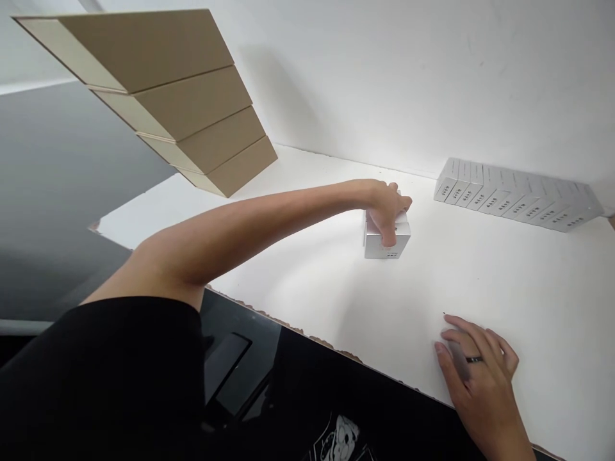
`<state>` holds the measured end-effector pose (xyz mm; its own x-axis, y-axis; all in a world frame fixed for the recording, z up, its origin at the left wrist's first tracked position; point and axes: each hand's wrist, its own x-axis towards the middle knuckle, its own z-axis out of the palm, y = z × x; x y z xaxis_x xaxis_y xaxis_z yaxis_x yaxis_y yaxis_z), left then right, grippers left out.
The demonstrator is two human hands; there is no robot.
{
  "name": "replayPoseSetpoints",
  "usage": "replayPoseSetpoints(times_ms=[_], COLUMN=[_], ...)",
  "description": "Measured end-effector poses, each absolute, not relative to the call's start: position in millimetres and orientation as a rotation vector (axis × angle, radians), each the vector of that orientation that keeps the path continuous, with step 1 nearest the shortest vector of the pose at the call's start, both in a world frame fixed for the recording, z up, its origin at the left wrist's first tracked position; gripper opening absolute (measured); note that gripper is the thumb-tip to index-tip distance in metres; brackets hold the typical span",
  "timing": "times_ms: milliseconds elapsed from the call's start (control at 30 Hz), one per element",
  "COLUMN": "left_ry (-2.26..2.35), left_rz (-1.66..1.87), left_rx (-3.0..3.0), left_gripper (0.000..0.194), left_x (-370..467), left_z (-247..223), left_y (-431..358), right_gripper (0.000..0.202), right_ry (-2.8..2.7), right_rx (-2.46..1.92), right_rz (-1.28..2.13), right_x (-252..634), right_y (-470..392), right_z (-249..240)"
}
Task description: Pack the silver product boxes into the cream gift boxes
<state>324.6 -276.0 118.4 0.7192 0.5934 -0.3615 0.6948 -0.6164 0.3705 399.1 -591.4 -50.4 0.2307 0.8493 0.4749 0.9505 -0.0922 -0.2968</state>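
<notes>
My left hand [387, 208] reaches out over the white tabletop, its thumb and fingers closed around a small silver-white box [375, 246]. The box rests on the table, with dark print low on its near face. Whether a second box stands right behind it, the hand hides. My right hand [483, 368] lies by the near edge of the table, holding nothing. Its fingers are apart and slightly bent, and a dark ring sits on one of them.
A row of several silver-white boxes [512, 195] stands along the wall at the right. At the left, several beige boxes [177, 83] form a tall stack. The white tabletop [288, 288] has a rough, chipped front edge.
</notes>
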Motion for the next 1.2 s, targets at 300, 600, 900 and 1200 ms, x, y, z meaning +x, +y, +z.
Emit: replayPoseSetpoints(times_ms=[300,600,900,1200], left_ry=[0.827,0.601,0.352,0.317], left_rz=[-0.471,-0.223,0.297,0.231], left_rx=[2.265,2.055,2.185,2.119], left_gripper=[0.11,0.099,0.117,0.14], left_x=[311.0,274.3,189.7,173.5], left_z=[137.6,120.7,25.4,-2.6], left_y=[-249.0,-221.4,-240.9,-260.2], right_gripper=[0.025,0.024,0.028,0.037], right_ry=[-1.659,-1.658,-1.631,-1.739], right_rx=[-1.974,-1.977,-1.983,-1.947], right_rz=[-0.23,-0.247,-0.216,-0.079], right_x=[398.6,398.1,398.9,403.2], right_y=[-592.2,-590.9,-593.5,-591.1], right_z=[-48.9,-48.3,-49.4,-42.3])
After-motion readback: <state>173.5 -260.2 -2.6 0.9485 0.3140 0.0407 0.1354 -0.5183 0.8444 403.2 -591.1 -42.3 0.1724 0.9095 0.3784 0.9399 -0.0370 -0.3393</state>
